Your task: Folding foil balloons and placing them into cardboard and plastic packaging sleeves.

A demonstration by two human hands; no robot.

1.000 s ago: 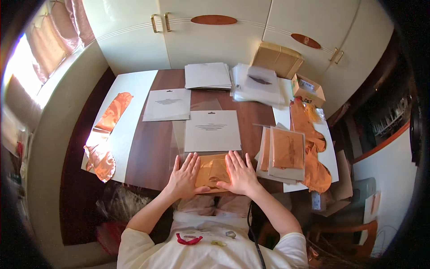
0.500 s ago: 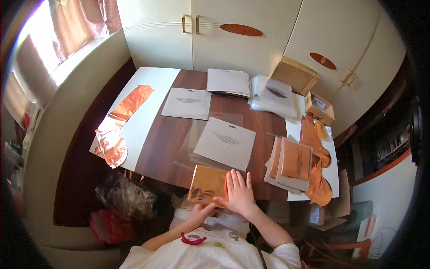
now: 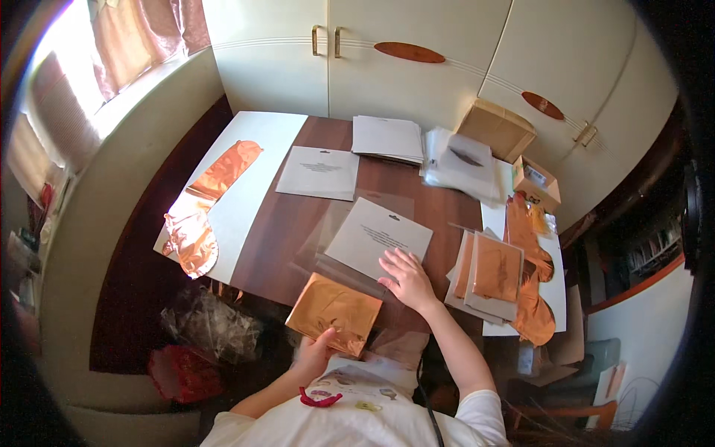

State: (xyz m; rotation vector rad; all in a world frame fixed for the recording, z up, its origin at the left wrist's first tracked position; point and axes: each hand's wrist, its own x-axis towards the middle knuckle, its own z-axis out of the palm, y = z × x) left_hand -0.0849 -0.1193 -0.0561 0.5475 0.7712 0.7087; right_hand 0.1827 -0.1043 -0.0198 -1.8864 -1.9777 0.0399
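My left hand [image 3: 316, 354] holds a folded copper-coloured foil balloon [image 3: 335, 304], flattened to a rectangle, at the table's near edge. The thumb lies on top; the other fingers are hidden beneath. My right hand [image 3: 408, 281] is over the near right corner of a white card [image 3: 376, 232] with a hanging slot, fingers extended and apart. Whether it touches the card I cannot tell. A clear plastic sleeve [image 3: 316, 237] lies partly under this card. Another white card [image 3: 319, 173] rests farther back.
Packed foil squares [image 3: 497, 270] and loose copper foil balloons [image 3: 532, 305] lie on the right. Clear sleeves [image 3: 462, 175], stacked cards [image 3: 387, 138] and a cardboard box [image 3: 495, 128] are at the back. An unfolded foil balloon [image 3: 223, 175] lies on the left.
My right hand has left the folded foil and moved up and right to the white card. My left hand has shifted left with the foil, which is now turned slightly.
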